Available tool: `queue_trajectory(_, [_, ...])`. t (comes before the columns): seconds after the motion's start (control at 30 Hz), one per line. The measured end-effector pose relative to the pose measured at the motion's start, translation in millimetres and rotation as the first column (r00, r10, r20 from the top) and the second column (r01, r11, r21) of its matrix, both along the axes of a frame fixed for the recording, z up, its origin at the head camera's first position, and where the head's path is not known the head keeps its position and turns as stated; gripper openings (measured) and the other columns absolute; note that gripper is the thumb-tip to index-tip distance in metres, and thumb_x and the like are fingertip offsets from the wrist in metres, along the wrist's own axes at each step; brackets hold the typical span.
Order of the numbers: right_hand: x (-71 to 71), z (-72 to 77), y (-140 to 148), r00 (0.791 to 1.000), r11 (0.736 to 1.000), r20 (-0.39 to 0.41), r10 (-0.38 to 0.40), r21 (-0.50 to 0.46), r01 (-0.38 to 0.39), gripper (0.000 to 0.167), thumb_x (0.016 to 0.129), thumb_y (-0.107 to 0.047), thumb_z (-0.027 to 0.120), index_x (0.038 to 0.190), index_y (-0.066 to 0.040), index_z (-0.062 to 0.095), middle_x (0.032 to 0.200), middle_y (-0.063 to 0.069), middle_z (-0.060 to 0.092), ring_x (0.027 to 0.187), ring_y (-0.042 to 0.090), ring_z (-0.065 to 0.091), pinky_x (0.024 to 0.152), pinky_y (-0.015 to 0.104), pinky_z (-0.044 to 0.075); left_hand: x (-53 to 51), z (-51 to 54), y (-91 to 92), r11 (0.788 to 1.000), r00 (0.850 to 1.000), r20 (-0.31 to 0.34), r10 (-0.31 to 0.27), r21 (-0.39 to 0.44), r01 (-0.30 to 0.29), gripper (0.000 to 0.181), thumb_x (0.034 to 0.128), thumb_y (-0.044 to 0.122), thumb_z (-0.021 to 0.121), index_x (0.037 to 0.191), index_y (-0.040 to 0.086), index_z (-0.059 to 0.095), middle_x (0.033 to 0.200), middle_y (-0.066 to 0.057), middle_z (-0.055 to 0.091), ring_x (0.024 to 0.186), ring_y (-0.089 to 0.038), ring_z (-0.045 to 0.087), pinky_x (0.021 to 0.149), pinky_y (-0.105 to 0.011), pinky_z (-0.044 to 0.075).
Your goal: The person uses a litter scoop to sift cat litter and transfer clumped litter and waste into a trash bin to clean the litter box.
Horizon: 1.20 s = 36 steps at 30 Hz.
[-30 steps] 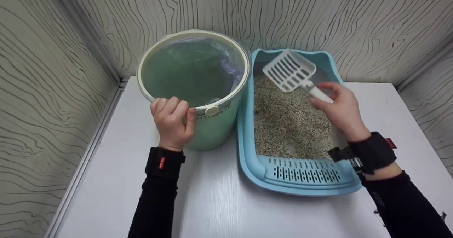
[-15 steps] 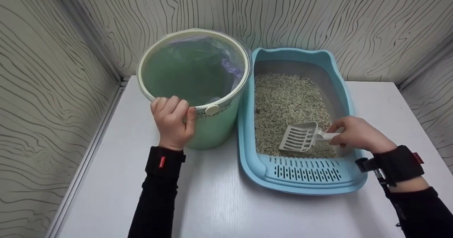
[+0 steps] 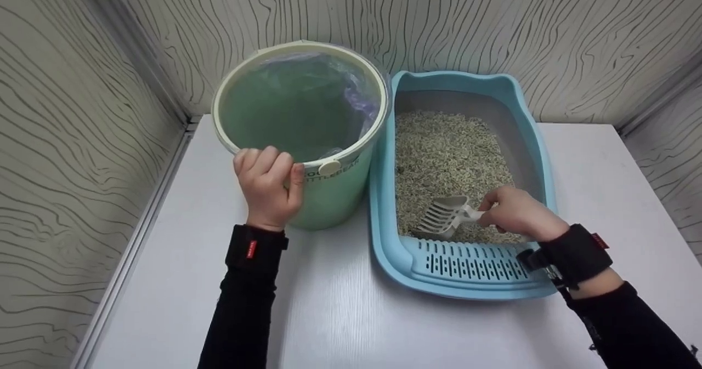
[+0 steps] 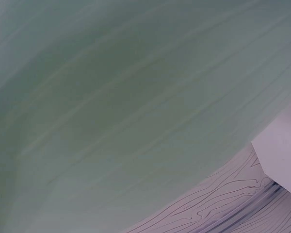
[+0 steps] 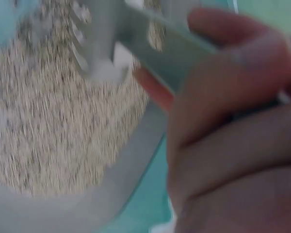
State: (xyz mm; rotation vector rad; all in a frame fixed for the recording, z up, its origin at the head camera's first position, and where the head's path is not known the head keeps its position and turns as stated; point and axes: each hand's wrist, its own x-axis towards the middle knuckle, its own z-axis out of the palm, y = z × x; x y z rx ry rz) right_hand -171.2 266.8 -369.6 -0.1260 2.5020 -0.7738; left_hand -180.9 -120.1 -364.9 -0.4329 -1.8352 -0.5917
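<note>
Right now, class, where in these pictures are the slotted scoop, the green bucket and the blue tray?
Slotted scoop (image 3: 447, 214): head view, on its slotted head.
Green bucket (image 3: 332, 203): head view, on its outer wall.
Blue tray (image 3: 466, 288): head view, on its front rim.

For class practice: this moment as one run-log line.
left hand: grips round green plastic bucket | right hand: holds white slotted scoop | scoop: in blue plastic tray

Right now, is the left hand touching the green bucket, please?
Touching: in the head view, the left hand grips the green bucket by its rim.
</note>
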Motion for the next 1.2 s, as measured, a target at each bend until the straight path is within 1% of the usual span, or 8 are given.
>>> queue_trajectory(0.2, [2.1, -6.4, -7.1, 0.996, 0.995, 0.002, -0.086, -0.059, 0.086, 0.023, 0.088, -0.017, 0.065, 0.099, 0.004, 0.065, 0.066, -0.002, 0.049, 0.056, 0.011, 0.04, 0.054, 0.028, 0.036, -0.2, 0.6, 1.2, 1.0, 1.0, 0.004, -0.001, -0.002, 0.001, 0.056, 0.1046, 0.042, 0.037, 0.062, 0.006, 0.04, 0.062, -0.008, 0.038, 0.064, -0.026, 0.033, 0.077, -0.042, 0.029])
queue_trajectory(0.47, [-10.5, -16.0, -14.9, 0.989, 0.983, 0.0, -0.149, -0.107, 0.148, 0.03, 0.09, -0.014, 0.063, 0.109, 0.01, 0.063, 0.06, -0.006, 0.041, 0.05, 0.007, 0.036, 0.051, 0.027, 0.036, -0.3, 0.6, 2.3, 1.0, 1.0, 0.003, -0.004, -0.001, 0.004, 0.057, 0.1047, 0.043, 0.037, 0.062, 0.006, 0.041, 0.062, -0.008, 0.038, 0.064, -0.026, 0.033, 0.077, -0.042, 0.028])
queue_trajectory(0.57, [-18.2, -18.4, -21.4, 0.989, 0.982, 0.009, -0.15, -0.116, 0.15, 0.02, 0.092, -0.015, 0.061, 0.098, 0.005, 0.062, 0.058, -0.007, 0.037, 0.049, 0.007, 0.034, 0.051, 0.027, 0.034, -0.4, 0.1, 2.8, 1.0, 1.0, 0.003, -0.004, -0.004, 0.004, 0.057, 0.1048, 0.043, 0.036, 0.062, 0.006, 0.041, 0.062, -0.008, 0.038, 0.064, -0.026, 0.033, 0.077, -0.042, 0.028])
queue_trajectory(0.77, [-33.2, -25.7, -33.6, 0.984, 0.971, 0.015, -0.18, -0.155, 0.18, 0.013, 0.093, -0.014, 0.06, 0.089, -0.001, 0.06, 0.058, -0.007, 0.037, 0.047, 0.006, 0.032, 0.049, 0.026, 0.034, 0.2, -0.8, 4.3, 1.0, 1.0, -0.003, -0.002, 0.003, 0.002, 0.057, 0.1047, 0.043, 0.036, 0.062, 0.006, 0.04, 0.062, -0.008, 0.038, 0.064, -0.026, 0.033, 0.076, -0.042, 0.028])
queue_trajectory(0.97, [-43.5, -28.7, -47.1, 0.971, 0.96, 0.025, -0.24, -0.144, 0.241, 0.039, 0.095, -0.021, 0.062, 0.061, -0.016, 0.043, 0.051, -0.01, 0.031, 0.043, 0.006, 0.031, 0.047, 0.026, 0.033, 0.4, 0.6, 5.1, 1.0, 1.0, -0.006, -0.005, 0.003, 0.005, 0.057, 0.1046, 0.043, 0.036, 0.062, 0.006, 0.041, 0.062, -0.008, 0.038, 0.064, -0.026, 0.033, 0.076, -0.042, 0.029])
queue_trajectory(1.03, [-47.0, -27.2, -49.3, 0.974, 0.966, 0.017, -0.224, -0.132, 0.224, 0.041, 0.096, -0.024, 0.063, 0.062, -0.016, 0.041, 0.051, -0.01, 0.031, 0.044, 0.006, 0.03, 0.048, 0.025, 0.032, 0.3, 1.5, 4.2, 1.0, 1.0, -0.006, -0.004, 0.006, 0.004, 0.057, 0.1044, 0.043, 0.037, 0.062, 0.006, 0.041, 0.061, -0.008, 0.039, 0.063, -0.026, 0.034, 0.076, -0.042, 0.029])
queue_trajectory(1.1, [-50.4, -27.0, -49.0, 0.984, 0.979, -0.022, -0.177, -0.103, 0.174, 0.029, 0.096, -0.021, 0.061, 0.072, -0.008, 0.053, 0.056, -0.007, 0.036, 0.047, 0.007, 0.032, 0.049, 0.026, 0.032, 0.3, 1.9, 2.9, 1.0, 1.0, -0.005, -0.001, 0.009, 0.001, 0.057, 0.1044, 0.043, 0.037, 0.062, 0.006, 0.041, 0.061, -0.008, 0.038, 0.063, -0.026, 0.033, 0.076, -0.043, 0.029])
queue_trajectory(1.2, [-53.9, -30.8, -47.5, 0.991, 0.999, -0.129, -0.018, 0.033, 0.022, 0.025, 0.098, -0.021, 0.058, 0.097, 0.004, 0.062, 0.069, 0.004, 0.051, 0.054, 0.013, 0.04, 0.054, 0.03, 0.035, 0.6, 1.2, 1.2, 1.0, 1.0, -0.006, 0.003, 0.012, -0.003, 0.057, 0.1044, 0.043, 0.036, 0.062, 0.005, 0.041, 0.061, -0.008, 0.039, 0.063, -0.027, 0.033, 0.076, -0.043, 0.028])
